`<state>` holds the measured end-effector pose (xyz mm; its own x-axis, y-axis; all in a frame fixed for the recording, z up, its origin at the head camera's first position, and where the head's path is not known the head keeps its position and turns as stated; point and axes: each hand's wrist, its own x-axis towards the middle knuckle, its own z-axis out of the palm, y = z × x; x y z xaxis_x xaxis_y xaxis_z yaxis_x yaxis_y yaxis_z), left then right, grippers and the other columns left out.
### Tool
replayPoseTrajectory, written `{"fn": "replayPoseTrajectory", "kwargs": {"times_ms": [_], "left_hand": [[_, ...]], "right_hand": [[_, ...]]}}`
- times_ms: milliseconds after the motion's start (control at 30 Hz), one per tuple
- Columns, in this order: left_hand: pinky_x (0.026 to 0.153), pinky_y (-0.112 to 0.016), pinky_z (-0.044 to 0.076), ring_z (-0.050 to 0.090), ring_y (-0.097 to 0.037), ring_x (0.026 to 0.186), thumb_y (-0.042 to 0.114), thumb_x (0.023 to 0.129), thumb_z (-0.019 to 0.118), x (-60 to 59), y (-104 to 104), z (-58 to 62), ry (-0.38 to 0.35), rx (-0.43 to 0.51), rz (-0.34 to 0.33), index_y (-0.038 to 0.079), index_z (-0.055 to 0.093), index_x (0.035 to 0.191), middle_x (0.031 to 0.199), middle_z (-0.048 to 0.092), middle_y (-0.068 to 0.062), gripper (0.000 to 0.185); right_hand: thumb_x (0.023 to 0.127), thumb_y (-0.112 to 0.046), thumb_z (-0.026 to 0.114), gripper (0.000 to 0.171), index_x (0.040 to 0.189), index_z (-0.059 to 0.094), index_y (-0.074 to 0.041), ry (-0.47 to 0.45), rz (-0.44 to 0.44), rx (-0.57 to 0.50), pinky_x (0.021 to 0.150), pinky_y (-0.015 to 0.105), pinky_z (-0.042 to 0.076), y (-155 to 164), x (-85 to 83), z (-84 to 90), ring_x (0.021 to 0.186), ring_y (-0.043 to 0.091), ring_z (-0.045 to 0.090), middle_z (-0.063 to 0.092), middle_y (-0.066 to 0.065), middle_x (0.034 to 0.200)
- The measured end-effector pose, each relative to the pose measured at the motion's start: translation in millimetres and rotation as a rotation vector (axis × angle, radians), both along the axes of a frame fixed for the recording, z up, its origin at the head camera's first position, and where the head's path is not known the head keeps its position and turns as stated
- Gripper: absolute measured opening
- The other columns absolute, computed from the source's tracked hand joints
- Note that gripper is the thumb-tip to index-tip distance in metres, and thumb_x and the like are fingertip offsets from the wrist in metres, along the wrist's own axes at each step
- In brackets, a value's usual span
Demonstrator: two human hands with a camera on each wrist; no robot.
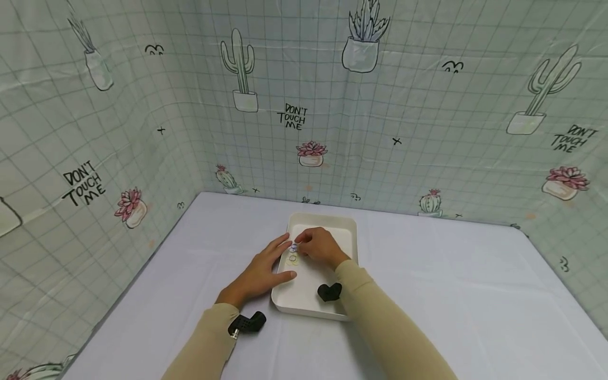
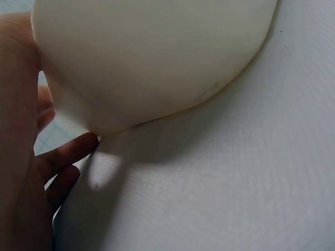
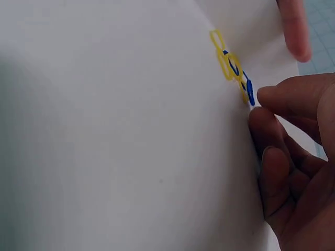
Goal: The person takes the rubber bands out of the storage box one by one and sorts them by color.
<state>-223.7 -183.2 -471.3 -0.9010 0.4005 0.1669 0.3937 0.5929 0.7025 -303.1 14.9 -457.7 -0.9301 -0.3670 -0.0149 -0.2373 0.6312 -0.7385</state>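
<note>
Where the right hand (image 1: 322, 248) curls over the middle of the tray (image 1: 349, 227), its thumb and forefinger pinch the blue end of a small chain of rings (image 3: 233, 68); the right wrist view shows this plainly at the right of its frame, fingertips (image 3: 267, 97) closed on a blue loop while yellow and blue loops trail up and to the left across the white tray floor. Seen from the head view the chain lies just left of that hand, near the tray's left wall, slightly above the frame's centre.

Just left of it, the left hand (image 1: 263, 272) lies flat with fingers straight and relaxed, holding nothing: its fingers reach over the tray's left rim towards the rings and its thumb rests along the rim. One fingertip of this hand shows at the top right of the right wrist view, just beside the chain; whether it touches the chain cannot be told. The left wrist view shows only the tray's pale outer wall at the top, fingers at the lower left, and the cloth beneath.

Both sleeves are beige, each wrist carrying a black camera mount (image 1: 248, 322). The tray sits on a pale table (image 1: 451, 295), below the frame's centre, with a cactus-printed backdrop (image 1: 427, 105) around three sides
</note>
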Motion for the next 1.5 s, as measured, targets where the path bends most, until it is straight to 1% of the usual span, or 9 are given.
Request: {"fn": "replayPoseTrajectory", "kwargs": {"times_ms": [167,300,400,567,867,1000,1233,1333,1500], "left_hand": [[0.113,-0.06,0.027,0.024,-0.032,0.149,0.045,0.091,0.068,-0.6,-0.2,0.1,0.007,-0.01,-0.001,0.008,0.038,0.155,0.165,0.022,0.002,0.081],[0.112,-0.061,0.027,0.025,-0.032,0.148,0.045,0.091,0.068,-2.1,-0.3,-1.7,0.009,-0.018,0.006,0.009,0.039,0.155,0.165,0.022,0.003,0.079],[0.113,-0.061,0.027,0.025,-0.032,0.148,0.045,0.09,0.068,-2.3,-0.8,-2.8,0.01,-0.011,0.005,0.009,0.04,0.155,0.165,0.022,0.003,0.079],[0.113,-0.059,0.028,0.026,-0.031,0.148,0.043,0.09,0.069,-1.8,-0.6,-1.7,0.03,0.002,-0.002,0.007,0.042,0.153,0.165,0.024,0.001,0.077],[0.114,-0.059,0.027,0.025,-0.031,0.149,0.043,0.09,0.069,-0.5,-1.2,-1.4,0.007,0.006,-0.002,0.009,0.042,0.153,0.165,0.022,0.002,0.076],[0.114,-0.058,0.026,0.024,-0.03,0.149,0.044,0.091,0.068,-0.9,-1.6,-1.7,0.0,-0.004,0.001,0.012,0.042,0.154,0.166,0.021,0.004,0.076],[0.114,-0.058,0.026,0.023,-0.03,0.149,0.045,0.09,0.068,-1.9,-0.6,-1.6,-0.005,-0.017,0.007,0.012,0.042,0.154,0.166,0.021,0.004,0.076],[0.114,-0.058,0.026,0.023,-0.03,0.149,0.045,0.091,0.068,-1.9,-0.4,-1.7,-0.008,-0.016,0.009,0.013,0.042,0.154,0.166,0.02,0.004,0.075],[0.114,-0.059,0.026,0.022,-0.03,0.149,0.046,0.091,0.068,-1.7,0.1,-3.4,-0.017,-0.014,0.021,0.014,0.042,0.154,0.166,0.02,0.004,0.075]], "right_hand": [[0.086,-0.015,0.069,0.013,0.097,0.076,-0.013,0.027,0.004,0.029,0.07,0.03,0.048,-0.1,-1.8,-4.0,0.078,0.015,0.058,0.067,-0.004,0.08],[0.087,-0.016,0.07,0.012,0.096,0.076,-0.015,0.054,0.014,0.058,0.074,0.031,0.048,-0.3,-2.6,-5.5,0.081,0.016,0.057,0.067,-0.005,0.083],[0.086,-0.016,0.07,0.012,0.096,0.077,-0.015,0.072,0.025,0.076,0.075,0.031,0.048,-0.6,-1.6,-5.3,0.081,0.015,0.057,0.067,-0.004,0.084],[0.088,-0.017,0.071,0.009,0.095,0.077,-0.015,0.106,0.031,0.101,0.075,0.033,0.048,-2.0,0.7,-3.1,0.079,0.015,0.057,0.066,-0.004,0.083],[0.089,-0.017,0.071,0.004,0.087,0.072,-0.014,0.124,0.022,0.13,0.078,0.034,0.049,-3.4,1.9,-3.1,0.079,0.014,0.057,0.066,-0.004,0.083],[0.09,-0.017,0.07,0.004,0.087,0.072,-0.014,0.118,0.015,0.104,0.076,0.033,0.049,-1.8,0.0,-4.8,0.078,0.014,0.057,0.065,-0.004,0.082],[0.09,-0.015,0.068,0.006,0.09,0.072,-0.011,0.027,-0.053,-0.02,0.067,0.03,0.05,1.8,0.0,-3.2,0.071,0.014,0.062,0.067,-0.002,0.075],[0.09,-0.014,0.068,0.006,0.091,0.071,-0.009,0.014,-0.077,-0.066,0.063,0.029,0.05,2.9,-0.9,-4.5,0.067,0.013,0.064,0.067,0.0,0.076],[0.091,-0.014,0.068,0.006,0.092,0.07,-0.008,0.017,-0.072,-0.103,0.061,0.028,0.05,3.3,-1.9,-6.4,0.065,0.013,0.065,0.067,0.001,0.075]]}}
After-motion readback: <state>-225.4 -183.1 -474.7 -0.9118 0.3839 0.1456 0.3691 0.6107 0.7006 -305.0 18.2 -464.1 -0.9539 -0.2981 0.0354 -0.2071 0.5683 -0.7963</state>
